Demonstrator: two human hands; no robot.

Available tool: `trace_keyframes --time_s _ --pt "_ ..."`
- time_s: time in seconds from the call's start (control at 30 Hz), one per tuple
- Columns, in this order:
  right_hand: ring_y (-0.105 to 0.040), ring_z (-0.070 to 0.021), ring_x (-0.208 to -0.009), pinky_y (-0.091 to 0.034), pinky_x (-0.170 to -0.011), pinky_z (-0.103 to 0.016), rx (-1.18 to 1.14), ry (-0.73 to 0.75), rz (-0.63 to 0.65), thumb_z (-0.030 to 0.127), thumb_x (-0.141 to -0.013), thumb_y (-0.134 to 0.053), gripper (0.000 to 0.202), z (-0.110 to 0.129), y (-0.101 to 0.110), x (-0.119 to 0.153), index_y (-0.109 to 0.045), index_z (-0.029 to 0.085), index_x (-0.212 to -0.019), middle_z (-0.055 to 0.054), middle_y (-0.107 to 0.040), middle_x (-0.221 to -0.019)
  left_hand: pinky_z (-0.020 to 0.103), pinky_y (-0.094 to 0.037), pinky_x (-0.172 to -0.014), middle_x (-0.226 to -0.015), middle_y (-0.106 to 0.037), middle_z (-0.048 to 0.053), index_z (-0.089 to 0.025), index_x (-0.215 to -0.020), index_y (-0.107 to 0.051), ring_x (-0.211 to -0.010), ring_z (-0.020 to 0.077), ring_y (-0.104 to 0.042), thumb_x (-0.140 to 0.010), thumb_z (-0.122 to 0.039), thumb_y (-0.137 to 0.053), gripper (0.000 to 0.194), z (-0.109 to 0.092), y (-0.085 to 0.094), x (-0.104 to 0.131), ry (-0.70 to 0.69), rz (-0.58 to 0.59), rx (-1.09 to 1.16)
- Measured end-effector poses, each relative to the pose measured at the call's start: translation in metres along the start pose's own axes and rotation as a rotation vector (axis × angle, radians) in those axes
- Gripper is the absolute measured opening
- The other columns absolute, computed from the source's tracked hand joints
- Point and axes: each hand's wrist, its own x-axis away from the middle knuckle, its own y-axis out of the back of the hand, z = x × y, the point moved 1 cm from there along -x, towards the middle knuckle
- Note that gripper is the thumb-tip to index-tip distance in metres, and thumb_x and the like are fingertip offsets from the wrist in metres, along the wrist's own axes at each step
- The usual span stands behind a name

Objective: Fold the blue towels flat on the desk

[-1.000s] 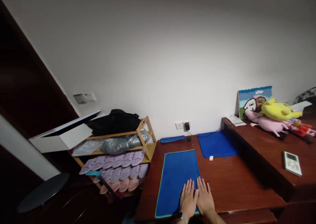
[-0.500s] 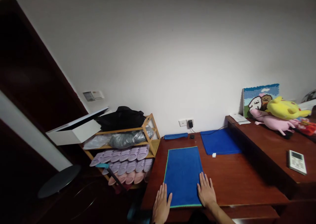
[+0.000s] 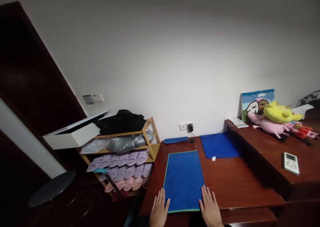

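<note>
A blue cloth with a green edge lies spread flat on the dark red wooden table. At its lower left corner my left hand rests flat, fingers out, the thumb over the cloth's edge. My right hand lies flat at the lower right edge, its fingers stretched forward and partly on the cloth. Neither hand grips anything. Farther back on the table are a folded blue cloth with a white tag and a narrow rolled blue cloth.
A slipper rack with a black bag and white box stands left. On the raised right surface are plush toys, a picture, and a white calculator-like device. A plug sits in the wall socket.
Both hands have slid slightly toward the near edge along the cloth's sides. The view has shifted a little; the cloth still lies flat.
</note>
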Motion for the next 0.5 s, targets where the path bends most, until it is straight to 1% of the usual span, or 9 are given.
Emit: trace_keyframes --time_s 0.07,0.17,0.27,0.33,0.4,0.5 --pt "-0.020 -0.0273 -0.160 -0.016 -0.132 -0.052 -0.004 0.002 -0.003 0.045 -0.104 -0.025 0.064 0.000 0.000 -0.002 -0.036 0.022 -0.162 -0.001 -0.026 -0.171 0.050 -0.029 -0.130 -0.170 -0.030 0.003 -0.024 -0.163 -0.032 -0.157 0.0252 -0.030 -0.106 -0.050 -0.026 0.063 0.003 0.004 0.001 0.004 0.023 -0.016" --pt "-0.020 -0.0273 -0.160 -0.017 -0.132 -0.052 -0.018 0.002 0.024 0.048 -0.104 -0.026 0.064 -0.001 0.005 0.000 -0.035 0.023 -0.162 -0.001 -0.027 -0.171 0.048 -0.025 -0.131 -0.171 -0.026 0.001 -0.023 -0.164 -0.031 -0.159 0.0230 -0.027 -0.106 -0.051 -0.024 0.064 0.006 0.012 0.001 0.010 0.068 -0.057" --pt "-0.020 -0.0266 -0.160 -0.017 -0.132 -0.051 -0.048 0.020 0.071 0.053 -0.105 -0.024 0.065 -0.002 0.013 0.005 -0.033 0.025 -0.163 0.002 -0.026 -0.170 0.046 -0.022 -0.132 -0.172 -0.024 0.000 -0.023 -0.164 -0.030 -0.159 0.0212 -0.024 -0.105 -0.053 -0.023 0.066 0.007 0.020 -0.003 0.027 0.116 -0.111" --pt "-0.019 -0.0263 -0.160 -0.017 -0.132 -0.051 -0.072 0.043 0.097 0.055 -0.104 -0.024 0.065 -0.001 0.014 0.009 -0.032 0.027 -0.162 0.005 -0.024 -0.170 0.047 -0.021 -0.132 -0.172 -0.023 0.000 -0.023 -0.164 -0.029 -0.159 0.0214 -0.023 -0.105 -0.053 -0.023 0.066 0.009 0.024 -0.007 0.044 0.132 -0.143" --pt "-0.020 -0.0266 -0.159 -0.017 -0.132 -0.052 -0.097 0.068 0.112 0.055 -0.104 -0.026 0.064 -0.001 0.009 0.012 -0.032 0.028 -0.162 0.006 -0.023 -0.169 0.047 -0.021 -0.132 -0.172 -0.024 0.000 -0.023 -0.164 -0.029 -0.159 0.0222 -0.023 -0.104 -0.053 -0.024 0.067 0.012 0.026 -0.009 0.061 0.138 -0.171" --pt "-0.024 -0.0289 -0.158 -0.020 -0.131 -0.055 -0.124 0.076 0.106 0.055 -0.102 -0.032 0.063 0.000 -0.011 0.013 -0.036 0.031 -0.160 0.005 -0.024 -0.168 0.049 -0.022 -0.131 -0.171 -0.026 -0.002 -0.026 -0.163 -0.032 -0.159 0.0226 -0.025 -0.104 -0.051 -0.025 0.064 0.018 0.024 -0.010 0.079 0.131 -0.205"
